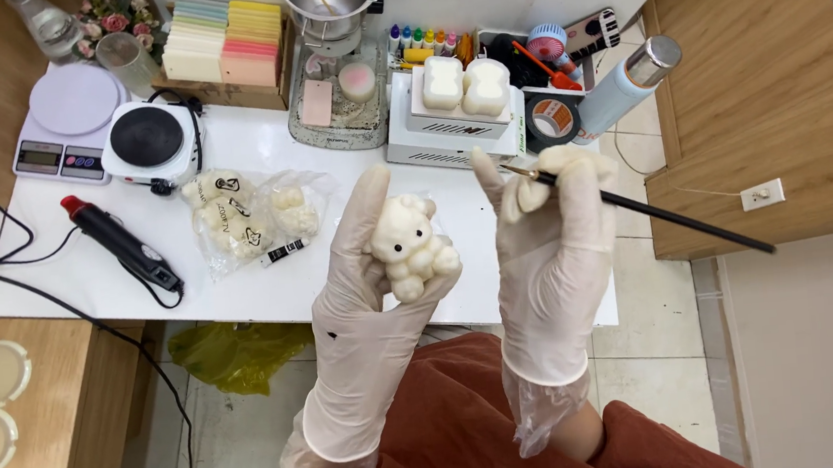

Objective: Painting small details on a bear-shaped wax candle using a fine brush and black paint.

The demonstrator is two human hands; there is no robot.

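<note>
Left hand (pixel 372 298): thin, milky latex glove, fingers closed round a bear (pixel 408 248), index finger straight up.
Bear: small, cream, matte and waxy-looking, rounded lumps for head and limbs, two black dot eyes; it sits in the left palm, facing up.
Right hand (pixel 550 242): same glove, wrinkled at the cuff, pinched shut on a brush (pixel 656 211).
Brush: slim black round handle running out to the right of the hand; pale metal ferrule and fine tip just right of the bear, apparently not touching it.
Beyond the hands: white table (pixel 79 284), smooth and flat.
Beyond the right hand: white box (pixel 453 130) with two pale, soft-edged moulds (pixel 464 84) on top; a roll of tape (pixel 552 117); a metal-capped bottle (pixel 624 85).
Beyond the left hand: crinkled clear bags (pixel 249 218) holding more cream figures.
Far left of the left hand: black and red heat tool (pixel 121 245), round black hotplate (pixel 147 137), flat scale (pixel 65 124).
Below the hands: rust-coloured cloth (pixel 474 430) over the lap.
</note>
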